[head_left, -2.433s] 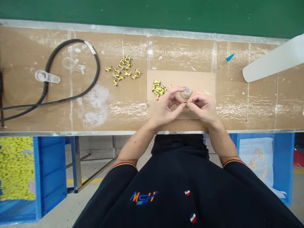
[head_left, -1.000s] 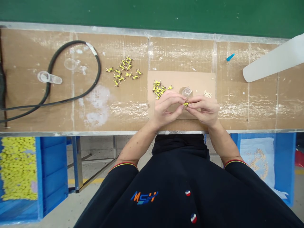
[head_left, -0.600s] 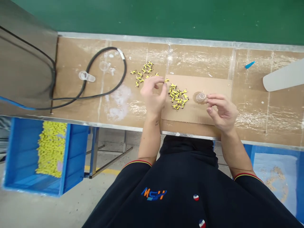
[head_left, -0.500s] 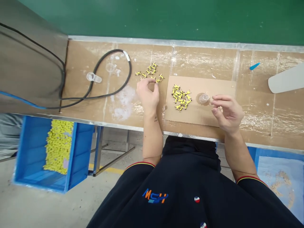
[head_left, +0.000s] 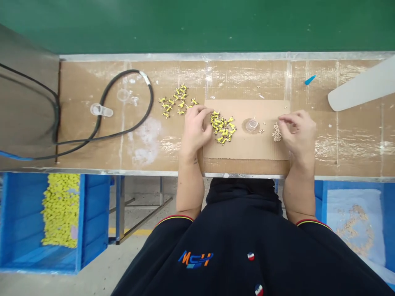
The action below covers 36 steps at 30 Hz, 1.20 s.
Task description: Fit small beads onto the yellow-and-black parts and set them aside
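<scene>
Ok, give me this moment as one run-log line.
left hand: beside yellow heap, grip unclear | right hand: beside pale heap, grip unclear | clear container: between both heaps, on cardboard sheet

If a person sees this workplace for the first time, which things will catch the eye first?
Probably the bright yellow pieces in the blue bin, at the picture's lower left. Next may come the small yellow-and-black figures piled on the cardboard sheet beside the left hand, then the black cable looped across the bench's left part.
</scene>
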### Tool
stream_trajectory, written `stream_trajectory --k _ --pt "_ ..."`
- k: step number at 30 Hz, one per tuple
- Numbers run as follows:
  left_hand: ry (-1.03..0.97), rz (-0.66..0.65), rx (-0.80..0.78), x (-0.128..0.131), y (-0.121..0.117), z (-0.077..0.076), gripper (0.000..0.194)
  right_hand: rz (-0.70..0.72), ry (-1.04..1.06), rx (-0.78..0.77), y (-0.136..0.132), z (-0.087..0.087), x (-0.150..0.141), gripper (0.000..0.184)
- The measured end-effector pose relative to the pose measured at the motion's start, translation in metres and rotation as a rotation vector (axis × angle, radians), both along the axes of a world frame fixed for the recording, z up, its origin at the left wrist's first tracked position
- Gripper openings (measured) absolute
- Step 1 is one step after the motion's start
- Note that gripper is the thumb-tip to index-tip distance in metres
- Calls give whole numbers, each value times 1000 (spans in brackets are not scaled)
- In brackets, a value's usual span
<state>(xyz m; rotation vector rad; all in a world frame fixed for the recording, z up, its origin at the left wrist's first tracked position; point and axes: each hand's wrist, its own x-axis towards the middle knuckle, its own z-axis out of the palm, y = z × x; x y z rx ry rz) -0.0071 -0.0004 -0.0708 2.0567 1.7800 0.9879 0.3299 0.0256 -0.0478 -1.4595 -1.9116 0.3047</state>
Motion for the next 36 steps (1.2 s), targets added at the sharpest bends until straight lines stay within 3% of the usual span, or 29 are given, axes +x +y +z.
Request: stream_trajectory --k 3,7,14,21,25,30,33,36 --pt "30 -14 -71 0 2 -3 44 145 -157 -90 -1 -1 1 16" --pt "5 -35 -121 0 2 0 30 244 -262 -175 -6 1 -4 18" --pt "-44 -25 -162 5 1 8 18 248 -288 -205 -6 2 -13 22" --pt "-118 -27 -88 4 3 2 9 122 -209 -115 -3 0 -12 23" --pt "-178 33 -26 6 3 0 6 144 -235 -127 -2 -5 -20 25" --pt "-339 183 68 12 2 -3 28 75 -203 -173 2 -11 -25 17" --pt "-441 217 150 16 2 -5 42 26 -176 -210 4 -13 -24 11" --pt "-510 217 196 20 2 -6 46 12 -162 -225 5 -15 -23 17"
